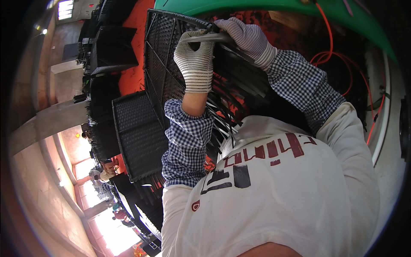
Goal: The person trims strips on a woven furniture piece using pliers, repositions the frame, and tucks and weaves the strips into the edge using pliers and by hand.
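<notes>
A black woven wicker panel (165, 53) on a frame stands upright in front of me, crossed by diagonal strands. My left hand (195, 64), in a striped knit glove, is closed at the panel's top edge, with thumb and finger pinching a flat grey weaving strip (209, 37). From there the strip runs right toward my right hand (248, 40), gloved alike, whose fingers curl closed over the panel's corner. Its fingertips are partly hidden, but the strip's other end meets them. Loose black strips (239, 73) hang below both hands.
Another woven black panel (141, 132) sits lower left. Stacked black pieces (113, 49) line the left on a red floor (130, 79). A green curved surface (278, 5) arches over the top, and an orange hose (329, 43) coils at right. People (105, 171) work far left.
</notes>
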`<state>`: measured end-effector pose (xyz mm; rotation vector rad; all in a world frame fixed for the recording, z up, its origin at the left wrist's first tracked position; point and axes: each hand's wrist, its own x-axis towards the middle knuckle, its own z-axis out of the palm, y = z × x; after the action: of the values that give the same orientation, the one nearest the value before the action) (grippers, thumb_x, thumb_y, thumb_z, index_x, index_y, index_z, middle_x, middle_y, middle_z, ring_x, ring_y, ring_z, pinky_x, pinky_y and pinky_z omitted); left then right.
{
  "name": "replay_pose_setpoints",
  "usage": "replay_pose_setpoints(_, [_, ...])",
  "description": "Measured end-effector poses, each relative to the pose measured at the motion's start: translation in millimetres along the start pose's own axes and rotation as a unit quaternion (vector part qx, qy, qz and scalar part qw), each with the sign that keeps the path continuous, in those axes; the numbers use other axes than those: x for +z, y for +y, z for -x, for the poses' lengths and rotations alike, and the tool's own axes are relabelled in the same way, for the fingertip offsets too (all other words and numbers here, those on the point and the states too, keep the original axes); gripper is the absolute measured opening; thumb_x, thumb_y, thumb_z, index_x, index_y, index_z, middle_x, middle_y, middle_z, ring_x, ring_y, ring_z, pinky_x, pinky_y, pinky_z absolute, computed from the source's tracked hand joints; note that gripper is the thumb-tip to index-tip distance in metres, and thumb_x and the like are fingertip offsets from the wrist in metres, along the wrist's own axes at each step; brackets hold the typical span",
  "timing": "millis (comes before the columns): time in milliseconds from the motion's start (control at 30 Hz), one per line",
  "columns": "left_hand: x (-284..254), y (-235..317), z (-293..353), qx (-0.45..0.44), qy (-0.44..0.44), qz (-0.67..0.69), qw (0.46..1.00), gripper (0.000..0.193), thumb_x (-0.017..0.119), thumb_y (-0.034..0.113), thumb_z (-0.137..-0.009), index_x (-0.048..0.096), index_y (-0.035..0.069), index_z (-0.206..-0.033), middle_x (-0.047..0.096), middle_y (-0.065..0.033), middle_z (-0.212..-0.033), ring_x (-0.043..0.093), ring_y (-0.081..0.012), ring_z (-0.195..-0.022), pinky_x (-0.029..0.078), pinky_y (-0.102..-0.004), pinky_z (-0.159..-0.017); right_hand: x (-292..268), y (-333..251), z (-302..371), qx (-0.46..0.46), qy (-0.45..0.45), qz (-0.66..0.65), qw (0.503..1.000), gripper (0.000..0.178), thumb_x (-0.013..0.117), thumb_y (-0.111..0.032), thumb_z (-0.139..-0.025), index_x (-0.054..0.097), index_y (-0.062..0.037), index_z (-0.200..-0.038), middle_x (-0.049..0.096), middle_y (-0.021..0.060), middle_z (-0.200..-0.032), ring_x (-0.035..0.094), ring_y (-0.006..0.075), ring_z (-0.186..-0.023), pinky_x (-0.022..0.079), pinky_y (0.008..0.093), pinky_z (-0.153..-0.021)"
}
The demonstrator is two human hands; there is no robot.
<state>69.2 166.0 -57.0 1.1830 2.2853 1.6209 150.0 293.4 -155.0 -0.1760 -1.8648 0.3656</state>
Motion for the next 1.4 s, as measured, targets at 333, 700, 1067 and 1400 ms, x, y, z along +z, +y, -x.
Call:
replay_pose_setpoints(333, [25.9,1.3,18.8,-0.086,0.012,0.002,0.996,0.015,0.081,0.009,-0.086,0.072,0.000,-0.094,0.071,-0.0076,-0.076,0.065,-0.0106,-0.060,0.053,-0.0256,-0.057,-27.3,0.1,24.4,0.075,-0.034,-0.086,0.993,0.037,0.068,-0.023,-0.094,0.059,-0.0113,-0.128,0.072,0.0143,-0.103,0.073,0.0302,-0.073,0.061,0.0345,-0.064])
replay_pose_setpoints(700, [31.0,-23.0,35.8,0.088,0.018,-0.158,0.983,0.020,0.086,0.015,-0.082,0.074,0.002,-0.092,0.073,-0.0090,-0.083,0.069,-0.0164,-0.069,0.055,-0.0296,-0.067,-125.5,14.4,35.2,0.422,-0.235,-0.165,0.860,0.041,0.063,-0.029,-0.103,0.062,-0.0092,-0.138,0.074,0.0138,-0.116,0.073,0.0226,-0.104,0.059,0.0331,-0.090])
replay_pose_setpoints(1067, [33.7,-26.7,46.1,0.117,-0.011,-0.171,0.978,0.020,0.082,0.016,-0.080,0.073,0.006,-0.096,0.071,-0.0096,-0.089,0.071,-0.0256,-0.079,0.058,-0.0362,-0.073,-115.6,-22.1,4.6,0.268,-0.384,-0.043,0.882,0.046,0.065,-0.014,-0.099,0.060,-0.0224,-0.143,0.070,0.0098,-0.100,0.069,0.0241,-0.080,0.060,0.0313,-0.073])
replay_pose_setpoints(1400, [39.3,-12.2,49.3,0.134,-0.001,-0.213,0.968,0.020,0.082,0.019,-0.082,0.073,0.007,-0.095,0.071,-0.0085,-0.090,0.071,-0.0243,-0.080,0.058,-0.0354,-0.072,-109.4,-22.5,-32.3,0.538,-0.325,-0.197,0.752,0.034,0.070,-0.034,-0.099,0.071,-0.0039,-0.115,0.071,0.0028,-0.083,0.064,0.0096,-0.072,0.053,0.0209,-0.066])
